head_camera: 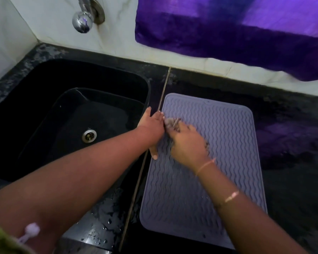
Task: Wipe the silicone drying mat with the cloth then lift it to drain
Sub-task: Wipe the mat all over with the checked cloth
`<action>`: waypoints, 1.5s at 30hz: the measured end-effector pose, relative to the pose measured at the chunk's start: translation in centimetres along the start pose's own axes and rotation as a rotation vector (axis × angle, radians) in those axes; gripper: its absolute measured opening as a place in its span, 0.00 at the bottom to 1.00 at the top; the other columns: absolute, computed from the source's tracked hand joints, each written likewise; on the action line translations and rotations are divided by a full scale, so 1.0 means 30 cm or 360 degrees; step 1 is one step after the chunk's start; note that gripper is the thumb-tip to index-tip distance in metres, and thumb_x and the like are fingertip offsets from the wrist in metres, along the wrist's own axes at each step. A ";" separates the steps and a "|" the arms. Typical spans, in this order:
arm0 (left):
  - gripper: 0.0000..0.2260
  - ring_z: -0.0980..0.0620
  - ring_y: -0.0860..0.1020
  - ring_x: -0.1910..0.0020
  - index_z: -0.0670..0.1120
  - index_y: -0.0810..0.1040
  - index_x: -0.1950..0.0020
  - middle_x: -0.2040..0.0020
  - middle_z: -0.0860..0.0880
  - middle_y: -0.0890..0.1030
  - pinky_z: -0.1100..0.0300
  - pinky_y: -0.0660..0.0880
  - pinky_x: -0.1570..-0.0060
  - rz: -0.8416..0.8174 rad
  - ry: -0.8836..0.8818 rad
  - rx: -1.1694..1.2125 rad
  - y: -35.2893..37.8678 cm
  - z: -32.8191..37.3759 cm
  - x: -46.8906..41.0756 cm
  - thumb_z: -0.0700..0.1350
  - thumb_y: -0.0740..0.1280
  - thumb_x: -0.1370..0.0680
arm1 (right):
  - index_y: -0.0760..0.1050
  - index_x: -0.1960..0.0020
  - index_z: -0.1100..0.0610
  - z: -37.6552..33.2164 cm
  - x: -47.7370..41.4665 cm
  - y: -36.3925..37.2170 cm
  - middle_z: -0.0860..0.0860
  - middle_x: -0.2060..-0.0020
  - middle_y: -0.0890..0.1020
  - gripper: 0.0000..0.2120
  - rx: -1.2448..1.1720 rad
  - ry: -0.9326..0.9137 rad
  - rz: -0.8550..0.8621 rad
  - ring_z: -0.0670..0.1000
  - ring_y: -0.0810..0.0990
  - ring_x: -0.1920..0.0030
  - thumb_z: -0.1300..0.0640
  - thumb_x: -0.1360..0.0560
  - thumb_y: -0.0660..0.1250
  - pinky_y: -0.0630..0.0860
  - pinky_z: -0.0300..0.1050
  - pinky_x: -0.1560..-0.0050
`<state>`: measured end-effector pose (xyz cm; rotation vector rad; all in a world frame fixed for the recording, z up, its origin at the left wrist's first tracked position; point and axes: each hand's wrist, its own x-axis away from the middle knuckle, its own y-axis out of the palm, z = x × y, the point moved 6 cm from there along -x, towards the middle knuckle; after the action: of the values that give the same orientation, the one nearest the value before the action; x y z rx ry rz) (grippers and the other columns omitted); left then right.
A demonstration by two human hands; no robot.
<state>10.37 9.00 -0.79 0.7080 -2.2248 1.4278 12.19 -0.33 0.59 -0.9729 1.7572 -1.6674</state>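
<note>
A grey-lilac silicone drying mat (226, 143) with wavy ridges lies flat on the black counter, right of the sink. My right hand (188, 143) is closed on a small, crumpled grey cloth (171, 122) and presses it onto the mat's upper left part; the hand is motion-blurred. My left hand (152, 127) lies flat with fingers spread on the mat's left edge, its thumb on the ridges.
A black sink (44, 99) with a steel drain (89, 135) sits to the left, a chrome tap (82, 21) above it. A purple cloth (228, 30) hangs on the white tiled wall behind. Water drops lie on the black counter (103, 222).
</note>
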 end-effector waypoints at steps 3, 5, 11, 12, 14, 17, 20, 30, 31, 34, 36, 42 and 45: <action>0.45 0.43 0.44 0.22 0.38 0.45 0.22 0.22 0.40 0.45 0.40 0.44 0.26 0.0016 -0.0014 0.0023 0.004 -0.002 -0.001 0.57 0.67 0.26 | 0.73 0.36 0.45 0.003 0.091 0.000 0.49 0.44 0.74 0.21 -0.0391 -0.0016 -0.0106 0.52 0.74 0.48 0.58 0.27 0.61 0.74 0.45 0.54; 0.50 0.43 0.43 0.22 0.38 0.44 0.23 0.22 0.40 0.45 0.40 0.44 0.26 -0.0020 -0.0009 0.0037 0.007 -0.003 0.001 0.61 0.69 0.29 | 0.78 0.42 0.46 0.065 0.085 -0.026 0.45 0.52 0.78 0.18 -0.0935 0.0278 -0.0186 0.48 0.77 0.60 0.63 0.25 0.62 0.76 0.42 0.62; 0.59 0.43 0.40 0.23 0.38 0.39 0.23 0.22 0.40 0.41 0.40 0.40 0.27 -0.0113 0.0013 0.0024 0.011 -0.004 0.004 0.69 0.70 0.36 | 0.78 0.42 0.54 0.261 -0.172 -0.187 0.52 0.44 0.80 0.14 -0.1275 0.0631 0.0494 0.50 0.77 0.44 0.61 0.24 0.62 0.73 0.43 0.43; 0.60 0.43 0.41 0.23 0.37 0.39 0.23 0.22 0.40 0.41 0.41 0.40 0.27 -0.0115 0.0006 0.0025 0.012 -0.006 0.002 0.69 0.70 0.36 | 0.77 0.39 0.53 0.273 -0.218 -0.175 0.54 0.42 0.79 0.15 -0.1247 0.0653 0.0452 0.52 0.77 0.42 0.59 0.25 0.62 0.73 0.45 0.40; 0.61 0.43 0.41 0.23 0.37 0.39 0.23 0.22 0.40 0.41 0.41 0.40 0.27 -0.0121 -0.0009 0.0005 0.013 -0.006 -0.002 0.70 0.70 0.37 | 0.71 0.33 0.52 0.267 -0.270 -0.117 0.58 0.37 0.74 0.22 -0.1025 0.0679 0.0198 0.58 0.75 0.39 0.54 0.27 0.64 0.72 0.50 0.37; 0.61 0.43 0.41 0.23 0.37 0.39 0.23 0.22 0.40 0.42 0.41 0.41 0.26 -0.0120 -0.0028 -0.0049 0.009 0.000 -0.005 0.71 0.69 0.37 | 0.63 0.28 0.46 0.199 -0.245 -0.033 0.60 0.33 0.64 0.30 -0.0472 0.0538 -0.0125 0.63 0.71 0.37 0.53 0.29 0.65 0.71 0.53 0.38; 0.60 0.43 0.42 0.22 0.38 0.40 0.23 0.22 0.41 0.42 0.40 0.41 0.26 -0.0117 -0.0027 -0.0054 0.010 0.001 -0.002 0.71 0.69 0.37 | 0.65 0.30 0.48 0.090 -0.125 -0.015 0.60 0.34 0.63 0.27 -0.0164 0.0267 -0.0135 0.64 0.70 0.39 0.54 0.28 0.65 0.72 0.54 0.41; 0.58 0.43 0.45 0.22 0.38 0.42 0.22 0.21 0.42 0.45 0.39 0.43 0.26 0.0055 -0.0052 0.0031 0.016 -0.016 0.023 0.71 0.68 0.35 | 0.76 0.43 0.47 -0.099 0.384 0.061 0.57 0.41 0.76 0.23 0.0075 -0.0308 -0.0237 0.59 0.79 0.54 0.51 0.38 0.72 0.77 0.50 0.67; 0.58 0.43 0.44 0.22 0.39 0.42 0.22 0.21 0.42 0.46 0.38 0.42 0.27 0.0064 -0.0062 0.0018 0.015 -0.013 0.030 0.72 0.67 0.36 | 0.75 0.42 0.46 -0.105 0.393 0.055 0.55 0.40 0.74 0.21 0.0000 -0.0353 -0.0312 0.59 0.77 0.50 0.51 0.34 0.69 0.77 0.51 0.61; 0.54 0.43 0.47 0.22 0.41 0.51 0.22 0.22 0.44 0.54 0.38 0.40 0.28 0.0224 -0.0054 0.0007 0.011 0.005 0.053 0.71 0.68 0.36 | 0.64 0.32 0.43 -0.066 0.331 0.016 0.51 0.37 0.68 0.26 -0.0149 -0.0189 -0.0400 0.56 0.69 0.39 0.44 0.29 0.64 0.69 0.54 0.43; 0.45 0.44 0.55 0.25 0.43 0.63 0.26 0.27 0.45 0.66 0.40 0.44 0.27 0.0384 0.0010 0.0101 0.010 0.012 0.077 0.67 0.70 0.34 | 0.59 0.29 0.45 -0.045 0.257 -0.001 0.53 0.38 0.67 0.33 -0.0202 -0.0022 -0.0417 0.58 0.68 0.38 0.40 0.31 0.66 0.69 0.54 0.44; 0.40 0.43 0.48 0.23 0.48 0.57 0.24 0.22 0.48 0.55 0.37 0.45 0.27 0.0122 0.0136 0.0764 0.065 -0.004 0.099 0.58 0.72 0.30 | 0.68 0.35 0.55 -0.175 0.283 0.058 0.59 0.43 0.71 0.22 -0.0041 -0.0048 -0.0186 0.61 0.72 0.45 0.47 0.26 0.60 0.72 0.51 0.51; 0.43 0.43 0.42 0.23 0.46 0.50 0.22 0.21 0.46 0.47 0.35 0.42 0.28 0.0026 0.0155 0.0685 0.072 0.014 0.092 0.57 0.71 0.27 | 0.68 0.36 0.53 -0.194 0.356 0.082 0.57 0.45 0.73 0.23 0.0013 -0.0330 -0.0259 0.60 0.74 0.50 0.46 0.28 0.61 0.74 0.51 0.55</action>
<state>6.85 8.83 -0.90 0.7338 -1.8696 1.9321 0.82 -5.26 -0.16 -1.2660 1.5698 -1.6039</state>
